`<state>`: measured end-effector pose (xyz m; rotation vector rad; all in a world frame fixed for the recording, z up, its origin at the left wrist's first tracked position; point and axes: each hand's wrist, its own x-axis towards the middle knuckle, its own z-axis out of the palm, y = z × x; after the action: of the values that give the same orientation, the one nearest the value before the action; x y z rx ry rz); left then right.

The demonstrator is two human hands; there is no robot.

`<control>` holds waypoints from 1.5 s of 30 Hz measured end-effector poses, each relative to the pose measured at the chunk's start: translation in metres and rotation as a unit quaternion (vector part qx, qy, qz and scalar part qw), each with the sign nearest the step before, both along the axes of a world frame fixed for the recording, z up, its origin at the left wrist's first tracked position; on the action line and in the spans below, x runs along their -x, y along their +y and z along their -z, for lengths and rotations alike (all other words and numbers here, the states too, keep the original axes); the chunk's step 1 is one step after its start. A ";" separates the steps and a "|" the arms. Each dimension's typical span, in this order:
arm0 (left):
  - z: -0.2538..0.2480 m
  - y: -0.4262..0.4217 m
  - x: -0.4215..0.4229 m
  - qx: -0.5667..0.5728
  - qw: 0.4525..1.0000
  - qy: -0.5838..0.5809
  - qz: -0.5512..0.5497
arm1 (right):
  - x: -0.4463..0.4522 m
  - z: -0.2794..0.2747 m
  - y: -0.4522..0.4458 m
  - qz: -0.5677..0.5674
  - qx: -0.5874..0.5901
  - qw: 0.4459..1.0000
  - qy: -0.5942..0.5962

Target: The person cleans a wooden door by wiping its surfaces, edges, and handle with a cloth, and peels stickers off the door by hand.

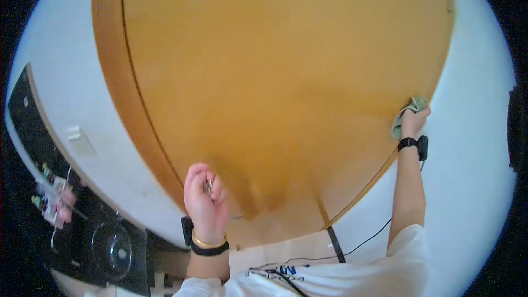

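Observation:
A wide yellow-brown wooden door (286, 77) fills the middle of the head view. My right hand (413, 124) is closed on a green cloth (398, 125), which rests against the door near its right edge. At the lower left, close to the door frame, my left hand (204, 195) has its fingers curled in. A small silvery metal bit (208, 186) shows between those fingers; what it belongs to is hidden. Both wrists carry black straps, and a gold-coloured bangle (209, 242) sits on the left one.
A brown door frame (121, 88) borders the door at left, beside a white wall with a light switch (81, 140). Further left is a black counter (88, 209) with a glass-like round item and pinkish things. Black cables (363, 239) run from my shirt towards the right arm.

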<state>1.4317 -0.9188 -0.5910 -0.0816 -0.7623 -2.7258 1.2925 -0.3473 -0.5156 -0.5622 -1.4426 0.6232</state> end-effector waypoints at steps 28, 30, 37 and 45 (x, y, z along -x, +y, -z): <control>-0.009 0.053 -0.003 0.015 0.996 -0.013 0.086 | -0.058 -0.030 -0.296 -0.222 -0.562 0.796 -0.023; -0.015 0.062 -0.004 0.033 0.995 -0.018 0.090 | -0.045 -0.050 -0.266 -0.182 -0.551 0.814 0.031; -0.023 0.103 -0.009 0.050 0.994 -0.055 0.081 | -0.018 -0.139 -0.179 -0.014 -0.343 0.931 0.126; -0.028 0.161 0.004 0.053 0.991 -0.060 0.107 | -0.063 -0.018 -0.240 -0.490 -0.533 0.688 -0.048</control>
<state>1.4275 -0.7580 -0.5630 -0.0227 -0.9841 -2.9123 1.3552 -0.5876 -0.4981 1.2154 -1.8530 0.4142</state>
